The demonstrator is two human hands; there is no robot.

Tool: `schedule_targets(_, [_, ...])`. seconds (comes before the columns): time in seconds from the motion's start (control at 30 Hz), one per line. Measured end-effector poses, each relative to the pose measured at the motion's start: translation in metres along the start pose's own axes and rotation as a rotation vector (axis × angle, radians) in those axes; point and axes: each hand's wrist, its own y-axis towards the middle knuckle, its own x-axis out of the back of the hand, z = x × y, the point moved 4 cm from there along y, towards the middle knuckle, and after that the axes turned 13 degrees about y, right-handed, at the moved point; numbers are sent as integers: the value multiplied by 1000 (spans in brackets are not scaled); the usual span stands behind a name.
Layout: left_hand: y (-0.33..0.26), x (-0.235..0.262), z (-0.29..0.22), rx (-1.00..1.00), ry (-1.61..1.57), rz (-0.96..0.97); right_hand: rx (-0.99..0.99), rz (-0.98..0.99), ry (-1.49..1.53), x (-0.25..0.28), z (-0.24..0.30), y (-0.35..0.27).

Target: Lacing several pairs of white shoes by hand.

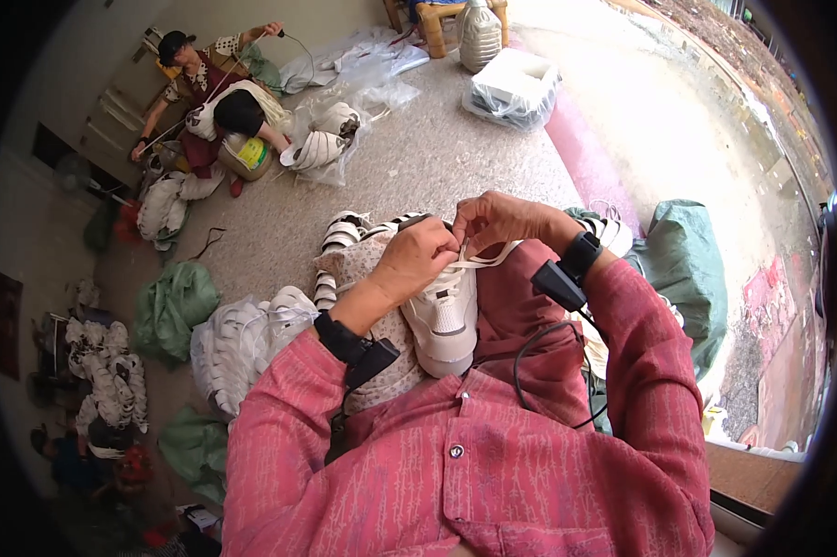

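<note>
A white sneaker (441, 320) lies in my lap with its toe toward me, over a floral cloth (390, 376). Across its upper part, my left hand (416, 257) is closed in a pinch at the white shoelace (486, 263). Close against it, my right hand (504, 221) also pinches the lace, thumb and forefinger together. A length of lace droops to the right below the right hand. Exactly how the lace runs between the fingertips is hidden. Behind my left wrist, black-and-white shoes (342, 232) stand stacked beside the cloth.
White shoes in clear plastic (242, 348) and a green sack (177, 311) sit at left. Another green sack (687, 269) stands at right. A co-worker (209, 102) sits far left, arms spread, near bagged shoes (325, 139). Farther off is a white bin (514, 88). Black cables (530, 348) hang from my wristbands.
</note>
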Motion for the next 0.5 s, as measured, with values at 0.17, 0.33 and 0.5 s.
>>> schedule_targets(0.17, [0,1,-15,-159,227,-129,33,-45,-70,0,2,-7])
schedule_targets(0.33, [-27,69,49,-18,753,-140,40,-15,-106,-3,3,-12])
schedule_targets(0.5, [-89,197,140,474,1098,-171,164,-3,-168,-6,3,-8])
